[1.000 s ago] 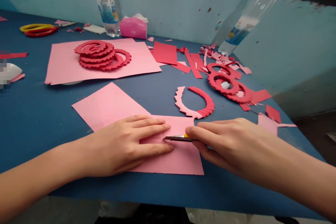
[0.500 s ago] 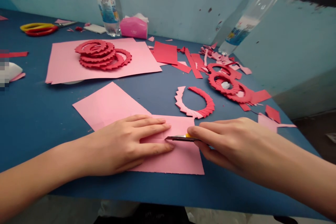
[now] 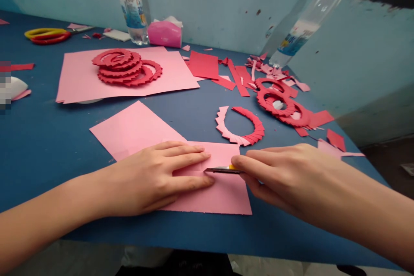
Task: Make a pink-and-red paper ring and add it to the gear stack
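My left hand (image 3: pixel 164 177) lies flat with fingers spread on a pink sheet of paper (image 3: pixel 223 196) near the table's front edge. In my right hand (image 3: pixel 281 172) is a utility knife (image 3: pixel 223 170) with a bit of yellow showing at the grip. Its blade tip rests on the paper between my left fingers. A second pink sheet (image 3: pixel 136 131) sits partly under my left hand. Just beyond the paper is an unclosed ring of folded pink and red pieces (image 3: pixel 257 127).
Red folded rings (image 3: pixel 119 69) are piled on a large pink sheet (image 3: pixel 181 73). More rings (image 3: pixel 274 103) and paper scraps (image 3: pixel 265 69) lie at the right. Two plastic bottles (image 3: pixel 131 13), a pink tissue pack (image 3: pixel 164 33) and scissors (image 3: pixel 48 36) stand or lie near the wall.
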`<state>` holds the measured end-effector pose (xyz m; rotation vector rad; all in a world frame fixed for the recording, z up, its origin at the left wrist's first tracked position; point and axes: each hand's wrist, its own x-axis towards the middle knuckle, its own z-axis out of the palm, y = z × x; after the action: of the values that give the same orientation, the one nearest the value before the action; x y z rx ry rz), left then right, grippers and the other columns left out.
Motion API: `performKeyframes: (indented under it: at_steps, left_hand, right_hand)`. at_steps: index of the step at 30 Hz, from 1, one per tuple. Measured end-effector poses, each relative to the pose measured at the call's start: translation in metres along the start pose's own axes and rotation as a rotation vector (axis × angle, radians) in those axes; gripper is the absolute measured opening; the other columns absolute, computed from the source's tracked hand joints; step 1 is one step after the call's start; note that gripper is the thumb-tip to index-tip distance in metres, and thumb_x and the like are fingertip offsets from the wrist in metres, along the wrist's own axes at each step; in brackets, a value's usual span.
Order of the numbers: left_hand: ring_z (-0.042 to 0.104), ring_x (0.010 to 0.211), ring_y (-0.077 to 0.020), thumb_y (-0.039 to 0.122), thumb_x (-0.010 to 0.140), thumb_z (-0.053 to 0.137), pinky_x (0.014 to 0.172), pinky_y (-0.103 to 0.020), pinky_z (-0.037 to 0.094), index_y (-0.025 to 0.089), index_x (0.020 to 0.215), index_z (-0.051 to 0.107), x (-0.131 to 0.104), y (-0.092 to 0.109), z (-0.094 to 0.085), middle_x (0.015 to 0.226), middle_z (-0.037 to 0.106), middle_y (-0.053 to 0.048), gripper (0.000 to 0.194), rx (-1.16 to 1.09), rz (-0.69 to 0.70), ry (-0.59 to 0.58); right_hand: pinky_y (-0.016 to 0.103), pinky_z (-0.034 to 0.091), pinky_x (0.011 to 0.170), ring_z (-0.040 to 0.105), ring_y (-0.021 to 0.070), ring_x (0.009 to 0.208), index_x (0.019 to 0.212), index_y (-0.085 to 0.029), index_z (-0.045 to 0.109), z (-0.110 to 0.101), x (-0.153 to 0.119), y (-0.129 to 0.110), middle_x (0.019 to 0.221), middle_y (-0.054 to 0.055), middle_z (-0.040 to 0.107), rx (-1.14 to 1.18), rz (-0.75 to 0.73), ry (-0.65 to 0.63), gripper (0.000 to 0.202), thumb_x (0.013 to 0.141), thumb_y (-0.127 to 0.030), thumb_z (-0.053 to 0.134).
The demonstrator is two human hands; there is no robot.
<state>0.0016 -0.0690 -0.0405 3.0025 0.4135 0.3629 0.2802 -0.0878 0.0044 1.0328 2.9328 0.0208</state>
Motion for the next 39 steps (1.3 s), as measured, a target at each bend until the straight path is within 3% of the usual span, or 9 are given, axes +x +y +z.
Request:
performKeyframes:
  at_steps: [15,26,39]
  left_hand:
    - [0.049,0.136,-0.0299,0.020,0.101,0.043,0.112,-0.048,0.042,0.021,0.140,0.054,0.000,0.000,0.001,0.144,0.055,-0.015,0.040,-0.008,-0.014,0.005]
    - [0.049,0.137,-0.0313,0.019,0.101,0.041,0.109,-0.050,0.043,0.020,0.140,0.054,0.000,-0.001,0.000,0.146,0.053,-0.016,0.041,0.000,-0.006,-0.013]
    - [0.048,0.138,-0.0305,0.020,0.101,0.040,0.111,-0.050,0.042,0.021,0.142,0.052,0.000,-0.002,0.000,0.148,0.051,-0.016,0.042,-0.002,-0.007,-0.033]
  right_hand:
    - [0.029,0.023,0.047,0.056,0.0151,0.051,0.083,-0.021,0.059,-0.005,-0.006,0.001,0.067,-0.004,0.061,-0.039,-0.021,0.009,0.012,0.083,-0.009,0.062]
    - [0.029,0.026,0.046,0.060,0.0149,0.051,0.086,-0.020,0.059,-0.006,-0.011,0.002,0.070,-0.001,0.065,-0.007,0.010,-0.034,0.010,0.093,-0.016,0.053]
    - [0.030,0.027,0.046,0.056,0.0147,0.047,0.082,-0.020,0.059,-0.008,-0.015,0.004,0.067,-0.002,0.061,-0.057,0.017,-0.050,0.011,0.090,-0.014,0.054]
